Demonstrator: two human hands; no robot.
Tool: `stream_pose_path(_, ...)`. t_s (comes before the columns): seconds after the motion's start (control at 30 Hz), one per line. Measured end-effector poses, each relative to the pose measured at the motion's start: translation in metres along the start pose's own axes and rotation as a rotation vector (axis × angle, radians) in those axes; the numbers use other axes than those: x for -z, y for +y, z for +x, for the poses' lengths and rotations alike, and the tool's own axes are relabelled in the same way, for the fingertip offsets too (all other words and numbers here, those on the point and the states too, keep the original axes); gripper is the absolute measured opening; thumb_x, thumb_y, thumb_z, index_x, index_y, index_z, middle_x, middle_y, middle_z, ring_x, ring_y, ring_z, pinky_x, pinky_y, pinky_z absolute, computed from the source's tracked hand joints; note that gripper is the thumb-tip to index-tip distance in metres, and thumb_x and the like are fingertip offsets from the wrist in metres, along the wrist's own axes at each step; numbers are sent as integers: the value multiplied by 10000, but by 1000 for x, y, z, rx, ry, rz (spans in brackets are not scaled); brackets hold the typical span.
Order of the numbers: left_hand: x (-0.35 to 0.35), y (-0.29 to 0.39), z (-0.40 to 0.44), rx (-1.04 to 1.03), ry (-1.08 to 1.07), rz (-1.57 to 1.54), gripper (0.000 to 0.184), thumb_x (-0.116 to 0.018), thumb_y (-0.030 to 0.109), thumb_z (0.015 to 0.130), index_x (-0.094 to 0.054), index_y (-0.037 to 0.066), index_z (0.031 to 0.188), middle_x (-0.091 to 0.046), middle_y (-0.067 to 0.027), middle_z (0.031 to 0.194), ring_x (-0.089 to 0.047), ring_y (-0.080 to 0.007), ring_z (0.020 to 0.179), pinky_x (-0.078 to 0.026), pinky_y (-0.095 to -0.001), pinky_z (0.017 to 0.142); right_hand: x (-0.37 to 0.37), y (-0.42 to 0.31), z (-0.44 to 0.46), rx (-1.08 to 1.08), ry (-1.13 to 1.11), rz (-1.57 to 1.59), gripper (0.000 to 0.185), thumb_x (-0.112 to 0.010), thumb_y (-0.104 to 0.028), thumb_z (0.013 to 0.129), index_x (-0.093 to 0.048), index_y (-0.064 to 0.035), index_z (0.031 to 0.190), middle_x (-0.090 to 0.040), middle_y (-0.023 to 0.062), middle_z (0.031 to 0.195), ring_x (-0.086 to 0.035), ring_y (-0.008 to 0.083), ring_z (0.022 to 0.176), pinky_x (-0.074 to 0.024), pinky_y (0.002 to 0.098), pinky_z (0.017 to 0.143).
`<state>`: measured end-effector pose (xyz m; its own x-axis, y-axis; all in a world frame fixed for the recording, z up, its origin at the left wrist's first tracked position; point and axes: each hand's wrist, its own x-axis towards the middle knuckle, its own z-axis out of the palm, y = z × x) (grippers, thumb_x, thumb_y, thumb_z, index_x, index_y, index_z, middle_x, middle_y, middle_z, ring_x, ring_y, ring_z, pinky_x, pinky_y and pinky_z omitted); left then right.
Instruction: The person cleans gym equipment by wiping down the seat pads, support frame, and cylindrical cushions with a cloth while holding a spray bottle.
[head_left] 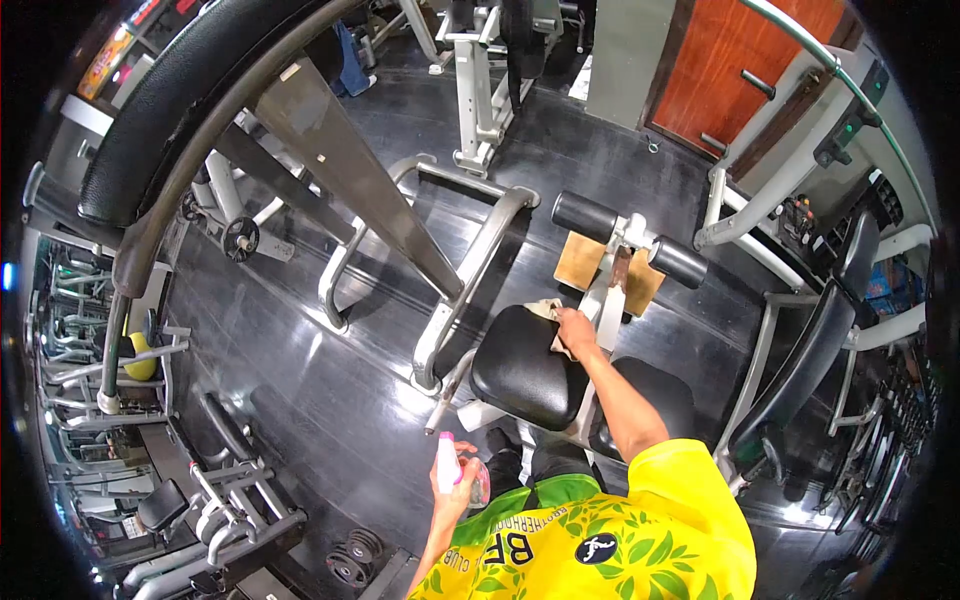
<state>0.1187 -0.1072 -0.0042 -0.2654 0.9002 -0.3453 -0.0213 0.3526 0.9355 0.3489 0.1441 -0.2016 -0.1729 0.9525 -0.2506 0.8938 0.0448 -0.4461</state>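
Right hand [575, 332]: closed on crumpled, pale cloth [543, 308], set at the far edge of the black seat [525, 375]. Left hand [458, 490]: pink-and-white spray bottle [446, 462] gripped. Seat: glossy, padded, round-cornered, mounted near cylindrical roller pads [678, 262]. Dark floor [330, 440] is left open beyond tubular metal frame [428, 350], leftward.

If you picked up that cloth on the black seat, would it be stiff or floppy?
The pale cloth would probably be floppy, because it looks crumpled at the right hand. It's likely light too, since it's small enough for one hand to cover much of it. Pushed, it might slide easily, as the black seat looks smooth and shiny.
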Motion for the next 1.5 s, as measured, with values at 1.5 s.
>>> stream_pose_path(1.5,-71,-62,1,8,-736,298,242,-673,211,814,-570,42,952,-592,-36,744,-546,-94,676,-452,-277,612,90,3,-380,-469,674,2010,404,-443,-270,949,-431,-58,1292,-554,109,1208,-554,269,1096,-460,423,931)
